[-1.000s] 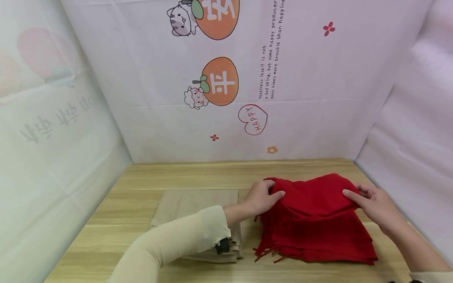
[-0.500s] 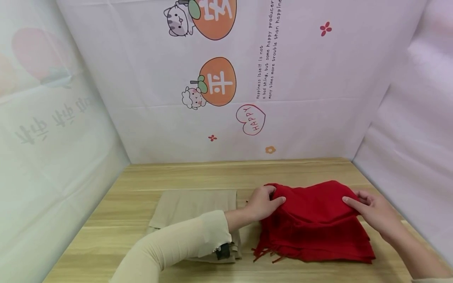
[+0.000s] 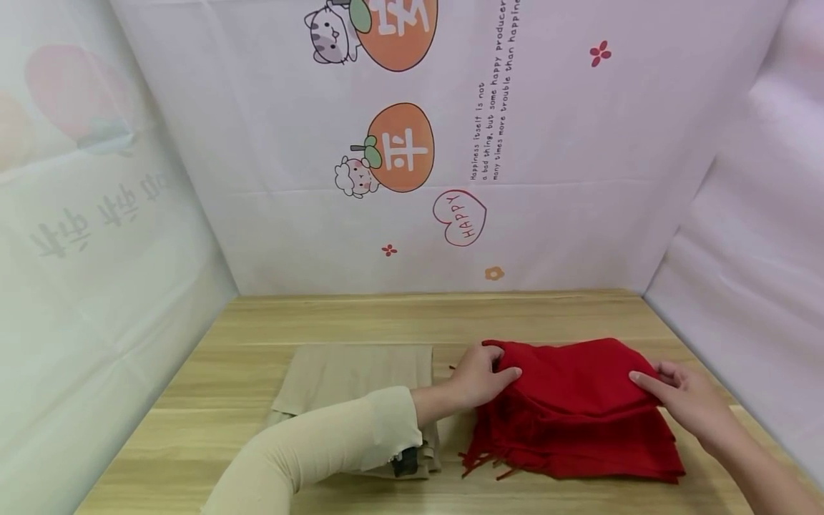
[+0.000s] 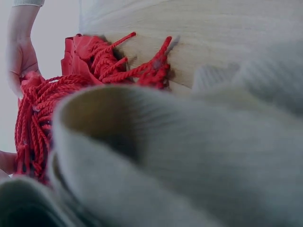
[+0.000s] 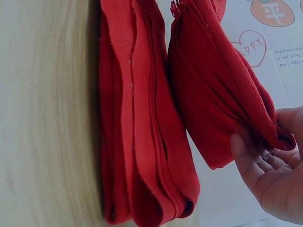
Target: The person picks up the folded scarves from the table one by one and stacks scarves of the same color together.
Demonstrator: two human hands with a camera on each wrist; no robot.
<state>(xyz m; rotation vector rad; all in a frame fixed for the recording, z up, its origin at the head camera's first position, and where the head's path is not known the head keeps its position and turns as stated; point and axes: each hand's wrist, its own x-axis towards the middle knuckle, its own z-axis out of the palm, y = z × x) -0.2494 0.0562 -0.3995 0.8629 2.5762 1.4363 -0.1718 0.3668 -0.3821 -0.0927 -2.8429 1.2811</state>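
A red fringed scarf (image 3: 579,375), folded in many layers, lies at the right of the table in the head view. My left hand (image 3: 481,375) grips the left end of its raised upper fold, thumb on top. At the opposite end, my right hand (image 3: 689,397) pinches the same fold. The right wrist view shows this lifted fold (image 5: 213,94) apart from the lower layers (image 5: 142,132) along the near side, with the fingers beneath it. Twisted red tassels (image 4: 113,66) hang on the left side; a sleeve (image 4: 199,151) hides much of that view.
A folded beige cloth (image 3: 360,372) lies left of the scarf, partly under my left forearm. The wooden table (image 3: 212,386) meets a printed white sheet (image 3: 553,236) at the back, with white sheets at both sides.
Both hands have lowered the scarf's upper fold a little, bringing it down closer to the layers beneath. Their grip looks the same. The beige cloth has stayed in place.
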